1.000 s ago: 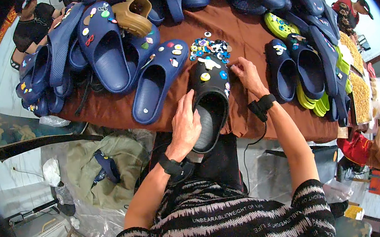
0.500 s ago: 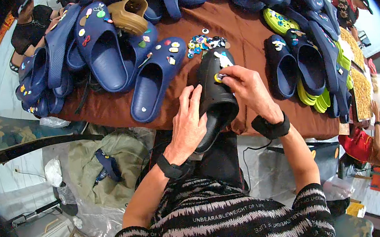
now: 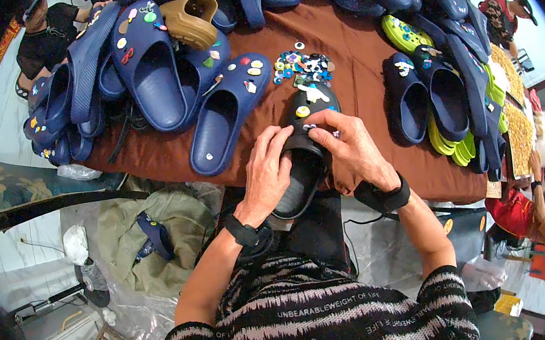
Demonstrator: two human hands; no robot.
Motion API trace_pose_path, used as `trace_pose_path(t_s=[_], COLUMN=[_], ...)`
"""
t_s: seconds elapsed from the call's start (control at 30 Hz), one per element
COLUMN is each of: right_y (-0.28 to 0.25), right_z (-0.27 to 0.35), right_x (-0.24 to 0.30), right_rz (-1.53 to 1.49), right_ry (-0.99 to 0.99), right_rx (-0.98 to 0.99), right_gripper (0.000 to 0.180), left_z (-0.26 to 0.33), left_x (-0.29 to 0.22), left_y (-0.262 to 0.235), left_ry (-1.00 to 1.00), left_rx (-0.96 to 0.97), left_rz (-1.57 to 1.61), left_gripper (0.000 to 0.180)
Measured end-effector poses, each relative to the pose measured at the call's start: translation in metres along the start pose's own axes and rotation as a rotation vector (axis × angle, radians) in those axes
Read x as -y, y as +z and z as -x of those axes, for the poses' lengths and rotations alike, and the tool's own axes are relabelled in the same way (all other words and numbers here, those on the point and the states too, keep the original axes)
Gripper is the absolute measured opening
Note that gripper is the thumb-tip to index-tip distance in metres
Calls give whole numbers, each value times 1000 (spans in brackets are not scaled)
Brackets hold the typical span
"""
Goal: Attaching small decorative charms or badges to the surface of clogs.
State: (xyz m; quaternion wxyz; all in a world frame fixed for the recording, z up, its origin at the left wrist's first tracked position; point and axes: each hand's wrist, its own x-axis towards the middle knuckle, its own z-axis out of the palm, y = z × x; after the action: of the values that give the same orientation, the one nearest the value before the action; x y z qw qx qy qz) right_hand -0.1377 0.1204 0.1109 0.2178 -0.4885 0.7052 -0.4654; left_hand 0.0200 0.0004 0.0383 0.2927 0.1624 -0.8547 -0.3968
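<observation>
Brown cloth covers the wide surface [image 3: 354,62] that fills the upper half of the view, with pale floor on the left and a cluttered stall floor below it. Heaps of navy clogs [image 3: 149,70] crowd the left side of the surface, some overlapping, many dotted with small coloured charms; one tan clog [image 3: 193,19] lies on top of them. More navy clogs [image 3: 430,93] stack along the right edge, with lime-green ones [image 3: 446,145] tucked under and beside them. A single navy clog [image 3: 227,118] lies tilted just left of the hands, toe toward the pile.

An olive bag [image 3: 139,230] sits on the floor below the surface edge, near a dark patterned bench [image 3: 29,192]. Other people show at the rim: one in black at the upper left [image 3: 46,38], others at the right edge.

At the near edge of the surface, a black clog [image 3: 303,150] lies with its toe pointing away and its heel hanging toward the person's lap. The left hand [image 3: 266,174] wraps the clog's left side, its grip closed on the rim. The right hand [image 3: 349,145] bears on the upper, thumb and fingertips pinched together at a small charm on it. A yellow charm and a white one already sit on the toe.

Just beyond the toe, a loose scatter of small colourful charms [image 3: 301,66] lies on the cloth.
</observation>
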Motion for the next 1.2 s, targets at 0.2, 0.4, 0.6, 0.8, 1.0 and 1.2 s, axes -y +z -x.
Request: trace_pose_path(t_s=[0.2,0.4,0.6,0.8,1.0,1.2], right_y=[-2,-6,-6,-5,-5,-2], right_z=[-3,-14,-25,-25,-23,-24], right_x=[-5,-4,-18,-20,-40,-50], right_rz=[-141,5,145,6,-101,-142], right_ry=[225,156,3,213,194,147], right_rx=[-124,-18,-49,-95,-129,-139], right_gripper=[17,19,19,20,19,17], left_z=[6,3,3,-6,-28,-38], left_x=[8,5,-2,-8,-8,-6], left_y=[4,3,-3,-9,-7,-8], left_ry=[97,97,116,178,110,-62], left_rx=[-109,-129,-89,-49,-20,17], left_rz=[54,93,129,181,54,62], left_gripper=[47,44,41,38,31,26])
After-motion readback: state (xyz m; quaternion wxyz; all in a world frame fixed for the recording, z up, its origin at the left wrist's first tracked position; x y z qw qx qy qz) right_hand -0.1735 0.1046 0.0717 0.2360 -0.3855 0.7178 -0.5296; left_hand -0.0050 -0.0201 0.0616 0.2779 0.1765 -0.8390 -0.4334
